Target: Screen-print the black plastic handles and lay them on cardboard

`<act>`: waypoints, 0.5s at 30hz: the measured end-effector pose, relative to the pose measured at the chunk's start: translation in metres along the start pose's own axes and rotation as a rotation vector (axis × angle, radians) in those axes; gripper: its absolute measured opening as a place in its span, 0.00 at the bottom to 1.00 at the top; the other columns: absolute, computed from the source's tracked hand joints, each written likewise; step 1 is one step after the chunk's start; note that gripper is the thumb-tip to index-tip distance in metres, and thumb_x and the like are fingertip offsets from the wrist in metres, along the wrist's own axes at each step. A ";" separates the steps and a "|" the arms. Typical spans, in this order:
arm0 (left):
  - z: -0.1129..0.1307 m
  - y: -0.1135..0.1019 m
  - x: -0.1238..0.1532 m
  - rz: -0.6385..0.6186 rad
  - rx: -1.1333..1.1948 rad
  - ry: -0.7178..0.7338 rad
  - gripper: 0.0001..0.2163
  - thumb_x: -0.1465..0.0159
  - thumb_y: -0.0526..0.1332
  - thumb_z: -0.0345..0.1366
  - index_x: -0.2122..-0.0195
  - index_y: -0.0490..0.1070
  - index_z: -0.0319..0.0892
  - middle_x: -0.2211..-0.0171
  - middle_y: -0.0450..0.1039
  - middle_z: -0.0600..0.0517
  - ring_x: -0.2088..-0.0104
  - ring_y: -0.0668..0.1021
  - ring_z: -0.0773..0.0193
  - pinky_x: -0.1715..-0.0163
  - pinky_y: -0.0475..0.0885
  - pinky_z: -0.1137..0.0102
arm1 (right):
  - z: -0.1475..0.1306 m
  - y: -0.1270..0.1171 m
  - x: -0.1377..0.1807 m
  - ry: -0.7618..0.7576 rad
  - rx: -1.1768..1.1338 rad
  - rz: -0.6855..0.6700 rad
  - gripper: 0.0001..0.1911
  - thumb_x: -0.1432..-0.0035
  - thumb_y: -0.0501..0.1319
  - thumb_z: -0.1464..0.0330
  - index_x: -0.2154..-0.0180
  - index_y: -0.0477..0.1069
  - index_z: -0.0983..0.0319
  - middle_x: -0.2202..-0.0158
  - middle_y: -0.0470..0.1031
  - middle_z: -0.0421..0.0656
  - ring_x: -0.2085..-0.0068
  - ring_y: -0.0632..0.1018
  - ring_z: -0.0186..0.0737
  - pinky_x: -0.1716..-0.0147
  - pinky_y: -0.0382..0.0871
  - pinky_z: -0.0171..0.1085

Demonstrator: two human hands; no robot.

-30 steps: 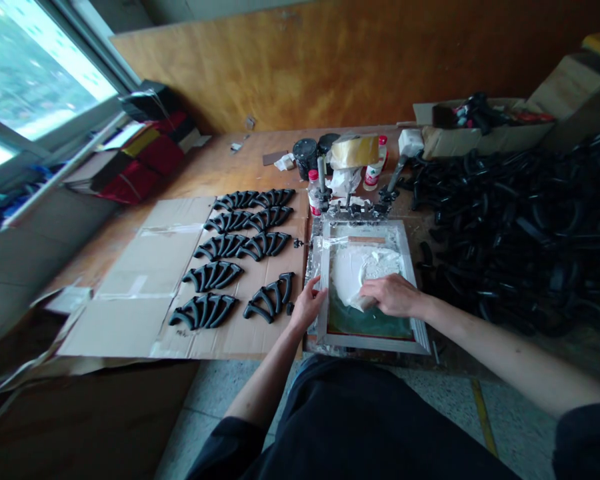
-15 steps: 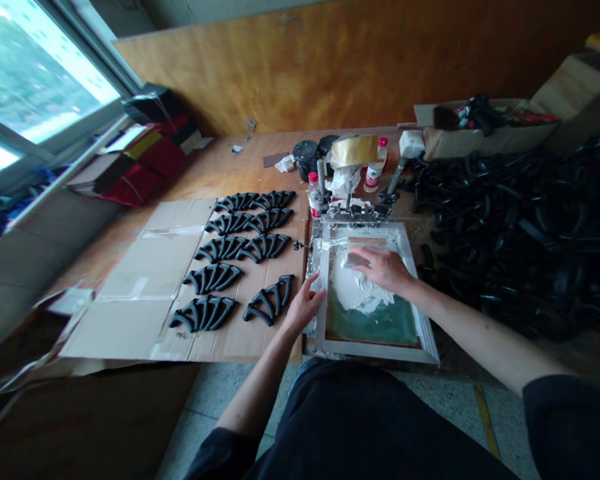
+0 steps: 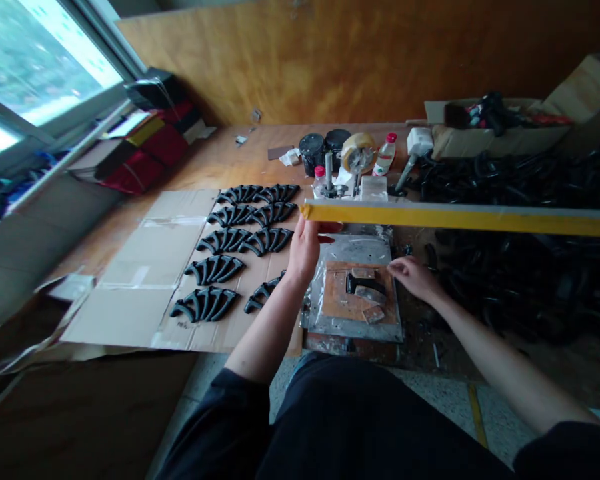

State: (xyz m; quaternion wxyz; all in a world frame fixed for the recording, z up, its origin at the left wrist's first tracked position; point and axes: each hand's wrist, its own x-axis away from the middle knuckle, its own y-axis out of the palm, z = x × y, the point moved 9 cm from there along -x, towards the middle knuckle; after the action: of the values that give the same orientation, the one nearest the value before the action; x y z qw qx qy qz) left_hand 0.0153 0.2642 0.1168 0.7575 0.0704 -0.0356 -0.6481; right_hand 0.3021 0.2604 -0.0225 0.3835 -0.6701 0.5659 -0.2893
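Observation:
My left hand (image 3: 306,248) is closed on the near left corner of a raised screen printing frame (image 3: 430,217), seen edge-on as a long bar with yellow tape along it. Below it lies a grey metal base plate (image 3: 353,330) with a brown board (image 3: 336,293) fixed on top. A curved black plastic part (image 3: 365,285) rests on the board between small blocks. My right hand (image 3: 415,277) is at the board's right edge, its fingers bent together; whatever they may hold is hidden.
Fan-shaped sets of black parts (image 3: 213,305) lie in rows on flattened cardboard (image 3: 135,273) at left. A dark heap of similar parts (image 3: 520,267) fills the right. Behind the frame stand black tubs (image 3: 312,155), a tape roll (image 3: 358,153) and a red-capped bottle (image 3: 385,155).
The screen frame has swung up off the base plate, uncovering the board and black part. My left hand has risen with its corner; my right hand has left the white ink and moved right.

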 end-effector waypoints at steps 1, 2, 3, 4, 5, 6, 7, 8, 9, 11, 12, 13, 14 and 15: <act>-0.008 -0.001 0.004 0.036 0.012 -0.013 0.21 0.33 0.50 0.54 0.51 0.69 0.43 0.61 0.77 0.47 0.63 0.79 0.63 0.70 0.72 0.72 | -0.017 0.022 0.008 -0.074 0.038 -0.061 0.11 0.39 0.61 0.61 0.65 0.73 0.63 0.61 0.76 0.49 0.58 0.76 0.45 0.57 0.68 0.40; -0.019 -0.002 0.012 0.056 0.022 -0.044 0.21 0.33 0.51 0.54 0.51 0.68 0.44 0.61 0.77 0.47 0.64 0.79 0.63 0.70 0.72 0.72 | -0.033 0.039 0.015 -0.128 0.090 -0.109 0.09 0.40 0.62 0.63 0.66 0.72 0.63 0.60 0.75 0.49 0.55 0.75 0.46 0.55 0.67 0.40; -0.036 0.000 0.024 0.043 0.028 -0.111 0.21 0.34 0.53 0.54 0.51 0.68 0.44 0.61 0.77 0.47 0.64 0.79 0.63 0.71 0.71 0.72 | -0.043 0.051 0.019 -0.142 0.147 -0.141 0.07 0.40 0.62 0.65 0.67 0.70 0.62 0.60 0.75 0.50 0.55 0.75 0.47 0.54 0.66 0.41; -0.057 0.004 0.040 -0.004 0.032 -0.216 0.21 0.36 0.55 0.55 0.52 0.68 0.43 0.62 0.78 0.47 0.65 0.79 0.62 0.72 0.71 0.72 | -0.051 0.056 0.022 -0.123 0.188 -0.160 0.06 0.39 0.60 0.67 0.67 0.69 0.62 0.62 0.75 0.50 0.56 0.75 0.47 0.55 0.66 0.40; -0.080 0.009 0.060 -0.075 0.037 -0.345 0.22 0.37 0.57 0.55 0.53 0.69 0.42 0.63 0.78 0.45 0.65 0.79 0.61 0.73 0.70 0.72 | -0.058 0.057 0.023 -0.090 0.210 -0.166 0.05 0.37 0.58 0.68 0.67 0.68 0.62 0.64 0.75 0.49 0.58 0.75 0.46 0.57 0.66 0.40; -0.102 0.014 0.082 -0.146 0.046 -0.475 0.22 0.39 0.59 0.56 0.55 0.70 0.41 0.64 0.79 0.44 0.66 0.79 0.60 0.74 0.70 0.72 | -0.066 0.055 0.023 -0.068 0.214 -0.161 0.05 0.36 0.56 0.68 0.66 0.67 0.61 0.65 0.74 0.49 0.60 0.75 0.46 0.60 0.66 0.40; -0.120 0.017 0.103 -0.197 0.064 -0.581 0.23 0.40 0.60 0.56 0.56 0.71 0.40 0.64 0.79 0.43 0.66 0.79 0.59 0.74 0.70 0.72 | -0.080 0.053 0.024 -0.078 0.209 -0.147 0.06 0.35 0.55 0.67 0.65 0.66 0.61 0.66 0.74 0.48 0.61 0.75 0.46 0.61 0.65 0.40; -0.133 0.017 0.121 -0.215 0.095 -0.644 0.24 0.40 0.59 0.58 0.57 0.71 0.40 0.64 0.78 0.43 0.66 0.79 0.58 0.74 0.71 0.71 | -0.098 0.051 0.025 -0.122 0.201 -0.126 0.06 0.34 0.54 0.67 0.65 0.66 0.60 0.66 0.74 0.48 0.62 0.74 0.47 0.61 0.65 0.40; -0.141 0.013 0.132 -0.186 0.131 -0.660 0.25 0.40 0.58 0.59 0.59 0.71 0.39 0.64 0.78 0.43 0.66 0.79 0.58 0.74 0.72 0.71 | -0.121 0.050 0.028 -0.195 0.193 -0.102 0.07 0.34 0.54 0.66 0.66 0.65 0.60 0.66 0.73 0.48 0.61 0.74 0.48 0.61 0.65 0.41; -0.147 -0.014 0.140 -0.016 0.163 -0.602 0.26 0.40 0.56 0.61 0.64 0.70 0.39 0.67 0.76 0.46 0.69 0.78 0.61 0.76 0.71 0.72 | -0.174 0.058 0.037 -0.375 0.165 -0.077 0.07 0.34 0.54 0.67 0.66 0.66 0.60 0.66 0.73 0.49 0.59 0.72 0.49 0.58 0.65 0.43; -0.147 -0.034 0.140 0.088 0.146 -0.560 0.25 0.41 0.56 0.61 0.67 0.68 0.39 0.70 0.74 0.48 0.71 0.77 0.63 0.77 0.70 0.73 | -0.198 0.066 0.041 -0.453 0.128 -0.086 0.07 0.34 0.55 0.67 0.66 0.66 0.60 0.65 0.73 0.49 0.58 0.72 0.49 0.57 0.65 0.43; -0.147 -0.058 0.141 0.187 0.117 -0.527 0.25 0.41 0.57 0.61 0.69 0.67 0.39 0.73 0.71 0.51 0.74 0.76 0.65 0.79 0.69 0.74 | -0.220 0.077 0.044 -0.516 0.075 -0.114 0.07 0.34 0.55 0.66 0.65 0.67 0.60 0.64 0.73 0.48 0.58 0.72 0.49 0.56 0.65 0.43; -0.148 -0.084 0.142 0.276 0.081 -0.506 0.25 0.42 0.58 0.61 0.70 0.65 0.40 0.76 0.69 0.53 0.76 0.75 0.67 0.80 0.68 0.75 | -0.239 0.090 0.044 -0.562 0.015 -0.154 0.07 0.35 0.56 0.65 0.63 0.69 0.61 0.63 0.73 0.48 0.57 0.72 0.47 0.56 0.66 0.42; -0.150 -0.111 0.145 0.349 0.045 -0.496 0.25 0.42 0.58 0.61 0.70 0.65 0.40 0.76 0.69 0.54 0.78 0.75 0.67 0.81 0.66 0.76 | -0.253 0.104 0.041 -0.589 -0.038 -0.200 0.08 0.35 0.57 0.63 0.60 0.70 0.61 0.61 0.73 0.47 0.56 0.72 0.46 0.55 0.66 0.41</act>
State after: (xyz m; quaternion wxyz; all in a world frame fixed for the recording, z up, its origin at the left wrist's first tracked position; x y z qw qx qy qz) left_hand -0.0486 0.1136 -0.0540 0.8239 -0.0806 -0.2454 -0.5045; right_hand 0.0460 0.1660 0.0244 0.4882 -0.7845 0.3667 -0.1084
